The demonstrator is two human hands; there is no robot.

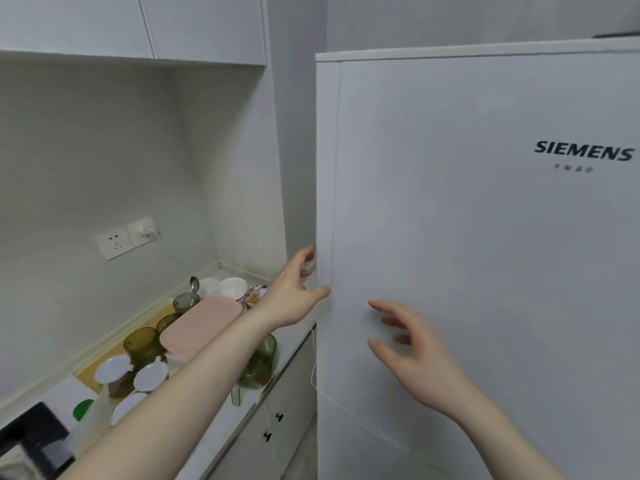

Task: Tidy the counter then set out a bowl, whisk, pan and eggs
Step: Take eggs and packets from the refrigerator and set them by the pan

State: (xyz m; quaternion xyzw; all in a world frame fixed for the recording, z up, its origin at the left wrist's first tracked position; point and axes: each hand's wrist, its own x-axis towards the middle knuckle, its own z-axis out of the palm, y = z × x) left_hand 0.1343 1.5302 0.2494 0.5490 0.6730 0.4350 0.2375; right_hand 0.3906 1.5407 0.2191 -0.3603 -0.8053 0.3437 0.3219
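Note:
A tall white fridge (pixel 485 220) with its door closed fills the right half of the view. My left hand (pixel 294 296) reaches to the door's left edge, its fingers spread and their tips at the edge, thumb against the door front. My right hand (pixel 412 351) hovers in front of the door lower down, fingers loosely curved, holding nothing. Two white bowls (pixel 232 287) stand at the far end of the counter (pixel 294 344), beside the fridge. No whisk, pan or eggs are in sight.
On the counter lie a pink lidded box (pixel 201 323), green tinted cups (pixel 140 342), a green glass jug (pixel 259 362), jars with white lids (pixel 149 375) and a spoon in a cup (pixel 194 284). A wall socket (pixel 128 237) sits above; cabinet doors (pixel 277 417) below.

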